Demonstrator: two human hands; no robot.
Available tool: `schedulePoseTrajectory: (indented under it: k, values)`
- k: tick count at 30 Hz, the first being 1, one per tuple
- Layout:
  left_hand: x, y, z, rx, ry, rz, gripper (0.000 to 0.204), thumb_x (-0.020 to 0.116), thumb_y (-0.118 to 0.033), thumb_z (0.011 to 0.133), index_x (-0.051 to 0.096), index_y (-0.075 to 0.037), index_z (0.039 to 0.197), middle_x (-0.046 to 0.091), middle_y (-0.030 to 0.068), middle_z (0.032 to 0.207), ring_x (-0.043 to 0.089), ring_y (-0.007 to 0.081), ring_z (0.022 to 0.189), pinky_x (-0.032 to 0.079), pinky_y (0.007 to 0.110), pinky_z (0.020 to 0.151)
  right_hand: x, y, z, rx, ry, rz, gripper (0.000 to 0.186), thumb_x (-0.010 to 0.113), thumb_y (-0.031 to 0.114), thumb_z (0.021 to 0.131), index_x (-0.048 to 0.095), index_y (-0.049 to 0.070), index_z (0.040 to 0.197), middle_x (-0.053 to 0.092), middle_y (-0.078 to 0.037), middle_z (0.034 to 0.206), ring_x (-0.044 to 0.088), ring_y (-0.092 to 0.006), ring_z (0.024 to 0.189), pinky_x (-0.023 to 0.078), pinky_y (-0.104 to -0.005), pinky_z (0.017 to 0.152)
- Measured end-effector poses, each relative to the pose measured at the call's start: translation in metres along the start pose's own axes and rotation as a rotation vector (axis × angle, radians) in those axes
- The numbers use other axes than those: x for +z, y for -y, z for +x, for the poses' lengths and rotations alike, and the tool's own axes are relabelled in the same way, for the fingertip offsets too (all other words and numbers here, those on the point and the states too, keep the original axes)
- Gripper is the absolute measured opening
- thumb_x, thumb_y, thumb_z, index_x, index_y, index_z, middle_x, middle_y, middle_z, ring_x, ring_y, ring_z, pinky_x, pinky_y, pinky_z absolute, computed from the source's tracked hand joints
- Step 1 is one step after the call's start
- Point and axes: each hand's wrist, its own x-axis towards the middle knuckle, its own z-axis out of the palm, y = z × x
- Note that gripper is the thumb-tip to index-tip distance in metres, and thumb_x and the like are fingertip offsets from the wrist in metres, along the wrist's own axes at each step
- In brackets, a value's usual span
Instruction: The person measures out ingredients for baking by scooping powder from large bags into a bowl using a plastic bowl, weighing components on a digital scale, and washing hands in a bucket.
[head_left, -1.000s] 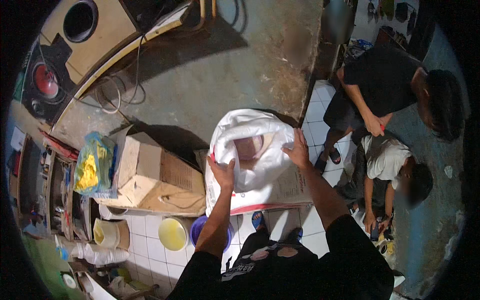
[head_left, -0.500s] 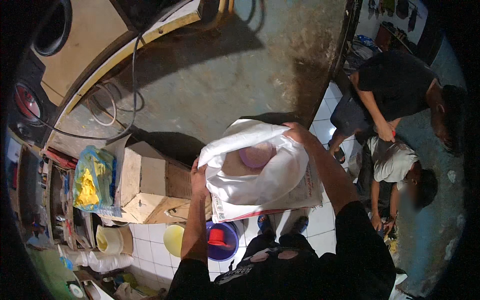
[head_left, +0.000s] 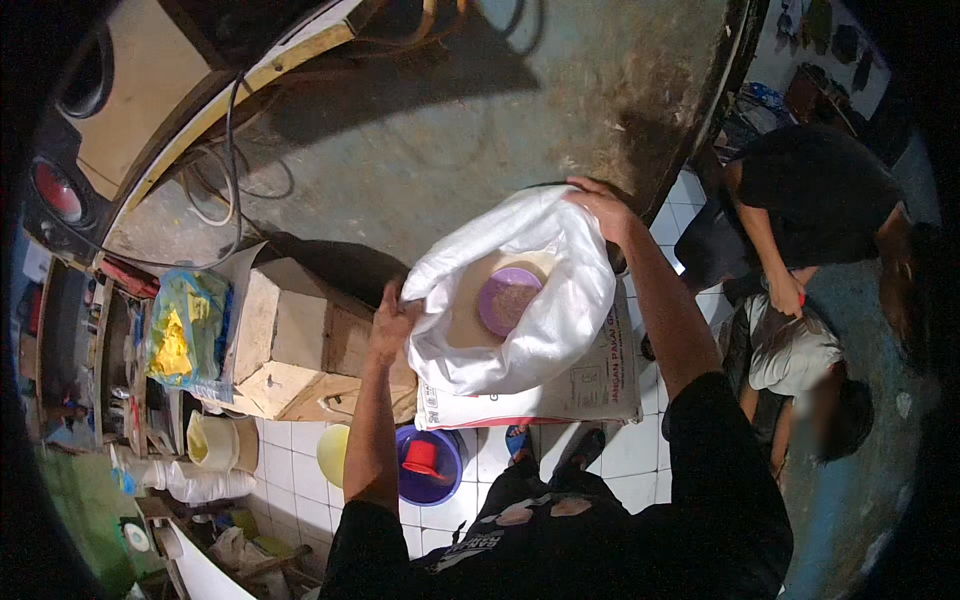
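A white woven sack (head_left: 572,325) stands with its mouth wide and its rim rolled outward. Pale, grainy contents (head_left: 465,305) fill the inside, and a purple bowl (head_left: 488,312) rests on them, holding some of the same grains. My left hand (head_left: 396,325) grips the left side of the rim. At the far right of the rim, my right hand (head_left: 603,212) is closed on the bunched fabric. Beneath the sack lies a printed white sack (head_left: 605,390), flat and full-looking.
To the left stand a wooden box (head_left: 300,330) and a bag of yellow stuff (head_left: 180,335). A blue tub (head_left: 440,490) with a red dipper (head_left: 422,458) sits on the tiles. Two people are at the right, one in a dark shirt (head_left: 810,190), one in a light shirt (head_left: 790,350).
My right hand has lifted the far right rim upward and outward. The mouth is wider, showing more of the bowl and contents. My left hand still holds its side.
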Motion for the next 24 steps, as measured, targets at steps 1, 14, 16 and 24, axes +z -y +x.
schedulePoseTrajectory:
  k: [1, 14, 16, 24]
  values:
    - [0.021, -0.032, -0.011, 0.223, -0.097, 0.332, 0.068, 0.062, -0.022, 0.08, 0.03, 0.002, 0.135, 0.048, 0.0216, 0.124, 0.048, 0.0323, 0.113, 0.039, 0.038, 0.096, 0.004, 0.011, -0.011, 0.115, -0.198, 0.206, 0.039, 0.062, 0.021, 0.085, 0.054, 0.002, 0.118, 0.062, -0.013, 0.101, 0.059, -0.0205, 0.096, 0.049, -0.0331, 0.081]
    - [0.085, 0.022, 0.044, 0.348, 0.036, 0.321, 0.032, 0.063, -0.014, 0.084, 0.054, -0.001, 0.112, 0.064, 0.0112, 0.092, 0.062, 0.0218, 0.076, 0.048, 0.029, 0.066, 0.013, -0.049, -0.038, 0.467, -0.02, 0.629, 0.041, 0.066, 0.03, 0.083, 0.059, -0.002, 0.107, 0.065, -0.011, 0.099, 0.063, -0.0198, 0.085, 0.05, -0.0337, 0.078]
    - [0.081, 0.012, 0.042, -0.001, 0.244, -0.121, 0.025, 0.064, -0.016, 0.086, 0.06, -0.001, 0.105, 0.064, 0.0002, 0.085, 0.056, 0.0065, 0.069, 0.046, 0.023, 0.062, -0.019, -0.052, -0.03, 0.543, 0.065, 0.672, 0.04, 0.066, 0.031, 0.083, 0.06, 0.0, 0.107, 0.064, -0.011, 0.101, 0.062, -0.0197, 0.088, 0.05, -0.0322, 0.08]
    - [0.042, -0.061, 0.064, -0.262, 0.181, -0.682, 0.037, 0.048, -0.031, 0.093, 0.059, 0.003, 0.102, 0.065, 0.0106, 0.089, 0.063, 0.0205, 0.074, 0.052, 0.034, 0.068, 0.004, -0.08, -0.093, 0.05, -0.604, 0.067, 0.07, 0.063, 0.041, 0.082, 0.037, -0.004, 0.129, 0.051, -0.02, 0.119, 0.05, -0.0285, 0.111, 0.036, -0.0362, 0.097]
